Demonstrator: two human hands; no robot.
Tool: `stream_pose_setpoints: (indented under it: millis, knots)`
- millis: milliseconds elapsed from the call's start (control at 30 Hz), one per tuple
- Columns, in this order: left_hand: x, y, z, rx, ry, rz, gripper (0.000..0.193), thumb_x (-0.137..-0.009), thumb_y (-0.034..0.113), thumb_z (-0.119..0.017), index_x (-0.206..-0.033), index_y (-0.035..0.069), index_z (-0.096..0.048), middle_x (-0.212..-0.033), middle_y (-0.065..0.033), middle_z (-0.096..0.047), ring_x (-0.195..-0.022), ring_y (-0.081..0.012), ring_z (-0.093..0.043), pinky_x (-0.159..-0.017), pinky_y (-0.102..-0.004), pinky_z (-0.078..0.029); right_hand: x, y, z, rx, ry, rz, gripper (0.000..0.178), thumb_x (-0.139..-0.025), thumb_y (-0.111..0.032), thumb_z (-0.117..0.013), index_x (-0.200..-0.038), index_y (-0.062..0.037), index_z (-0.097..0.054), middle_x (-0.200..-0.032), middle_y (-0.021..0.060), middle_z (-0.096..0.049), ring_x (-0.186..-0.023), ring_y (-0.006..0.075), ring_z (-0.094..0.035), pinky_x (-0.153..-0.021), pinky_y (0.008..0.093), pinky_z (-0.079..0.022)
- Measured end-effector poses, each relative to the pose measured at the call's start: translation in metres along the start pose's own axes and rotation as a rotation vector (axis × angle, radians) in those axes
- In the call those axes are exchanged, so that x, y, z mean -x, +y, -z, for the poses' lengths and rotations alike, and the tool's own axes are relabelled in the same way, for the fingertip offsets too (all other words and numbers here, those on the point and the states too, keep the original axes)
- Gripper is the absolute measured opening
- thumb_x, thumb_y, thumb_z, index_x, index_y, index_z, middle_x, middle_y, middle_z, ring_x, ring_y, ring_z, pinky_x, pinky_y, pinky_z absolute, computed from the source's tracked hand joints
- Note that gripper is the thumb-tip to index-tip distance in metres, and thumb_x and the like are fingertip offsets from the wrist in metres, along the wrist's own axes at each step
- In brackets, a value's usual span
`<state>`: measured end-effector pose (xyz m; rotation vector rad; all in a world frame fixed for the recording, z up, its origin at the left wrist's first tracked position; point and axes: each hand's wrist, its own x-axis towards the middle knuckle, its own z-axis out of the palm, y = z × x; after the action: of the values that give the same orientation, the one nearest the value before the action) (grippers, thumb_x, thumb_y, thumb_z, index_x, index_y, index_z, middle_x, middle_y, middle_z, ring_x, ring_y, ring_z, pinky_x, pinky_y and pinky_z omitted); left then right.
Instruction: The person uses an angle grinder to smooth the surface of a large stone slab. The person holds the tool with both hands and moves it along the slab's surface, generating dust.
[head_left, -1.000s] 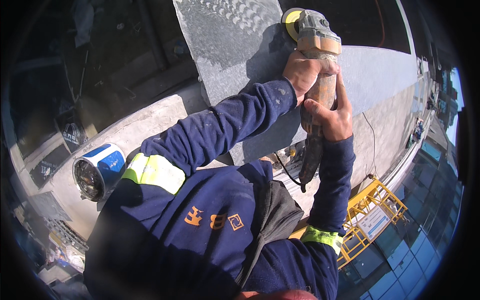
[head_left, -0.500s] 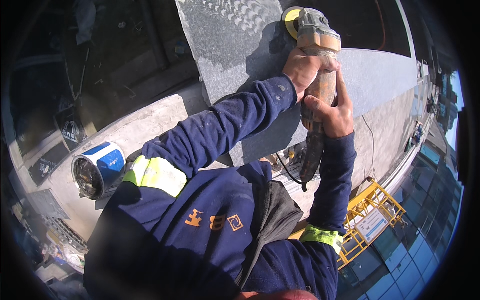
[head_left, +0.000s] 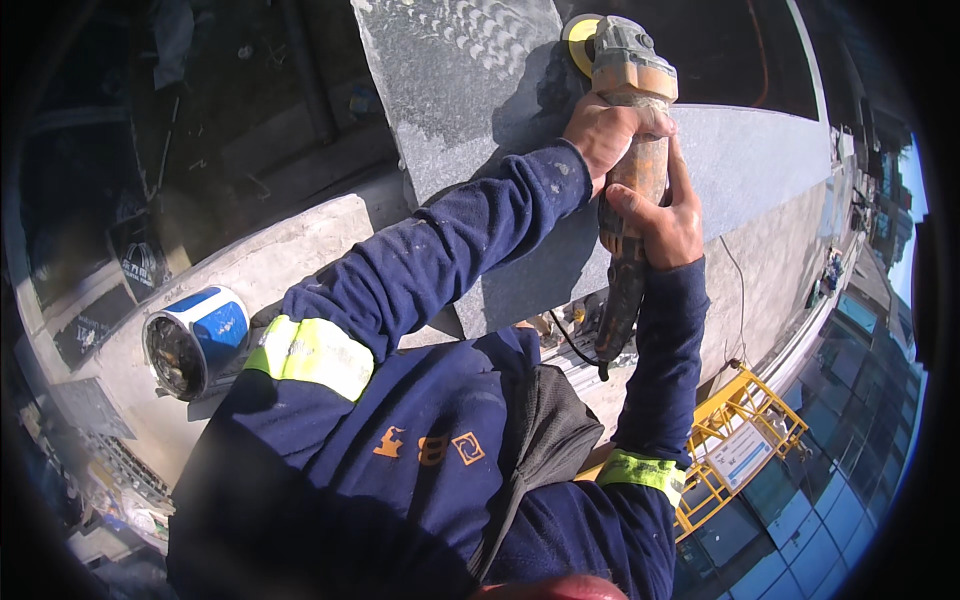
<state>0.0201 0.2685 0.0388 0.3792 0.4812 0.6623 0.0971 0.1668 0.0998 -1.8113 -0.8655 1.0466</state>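
Both my hands are closed round a worn orange and grey angle grinder (head_left: pixel 636 78). My left hand (head_left: pixel 600 135) grips it just behind the gear head, thumb across the top. Further back, my right hand (head_left: pixel 668 222) wraps the body from the right side. A yellow disc (head_left: pixel 579 45) sits on the left of the head, at the edge of a grey stone slab (head_left: pixel 440 130); whether it touches the stone I cannot tell. The black power cord (head_left: pixel 570 340) curves away from the handle's rear end. Pale curved marks show on the slab's upper part.
A blue and white bucket (head_left: pixel 218 325) stands on a concrete ledge (head_left: pixel 300 235) at left. At lower right is a yellow metal frame (head_left: pixel 748 425) with a white sign. Beyond it rises a glass building front (head_left: pixel 800 510). Dark lower ground lies at upper left.
The grinder and both hands have shifted very slightly left. My grip on it is the same.
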Motion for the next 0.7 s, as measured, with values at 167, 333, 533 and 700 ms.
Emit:
stream_pose_setpoints:
  millis: [167, 333, 533, 700]
  knots:
    - [-0.005, 0.002, 0.000, 0.006, 0.018, -0.028, 0.039, -0.069, 0.012, -0.080, -0.105, 0.003, -0.066, -0.098, -0.0076, -0.068, -0.089, -0.0219, -0.066, -0.087, -0.0395, -0.054, -0.004, -0.007, -0.002, 0.016, -0.008, -0.003, 0.099, -0.072, -0.007, -0.080, -0.153, 0.0041, -0.025, -0.128, 0.0242, -0.059, -0.112, 0.0291, -0.064, -0.094, 0.0380, -0.053]
    - [-0.011, 0.004, -0.006, -0.009, 0.059, -0.007, 0.041, -0.067, 0.012, -0.081, -0.103, 0.001, -0.066, -0.095, -0.0093, -0.067, -0.087, -0.0219, -0.066, -0.083, -0.0378, -0.056, -0.007, -0.014, -0.004, -0.067, 0.011, -0.065, 0.097, -0.073, -0.004, -0.078, -0.153, 0.0043, -0.024, -0.129, 0.0235, -0.058, -0.111, 0.0286, -0.064, -0.094, 0.0389, -0.053]
    - [-0.003, -0.001, -0.021, -0.034, 0.059, -0.055, 0.032, -0.075, 0.012, -0.078, -0.103, 0.000, -0.067, -0.096, -0.0099, -0.068, -0.088, -0.0214, -0.067, -0.083, -0.0387, -0.057, 0.007, -0.028, 0.007, -0.099, 0.006, -0.119, 0.100, -0.070, -0.005, -0.078, -0.153, 0.0060, -0.024, -0.129, 0.0232, -0.057, -0.111, 0.0296, -0.063, -0.095, 0.0392, -0.052]
    - [-0.002, 0.005, -0.020, -0.059, 0.174, -0.038, 0.030, -0.076, 0.011, -0.077, -0.102, -0.001, -0.067, -0.093, -0.0101, -0.068, -0.086, -0.0222, -0.068, -0.082, -0.0386, -0.057, -0.002, -0.026, 0.006, -0.118, -0.051, -0.111, 0.102, -0.068, -0.007, -0.079, -0.153, 0.0064, -0.025, -0.131, 0.0237, -0.056, -0.113, 0.0300, -0.062, -0.097, 0.0382, -0.050]
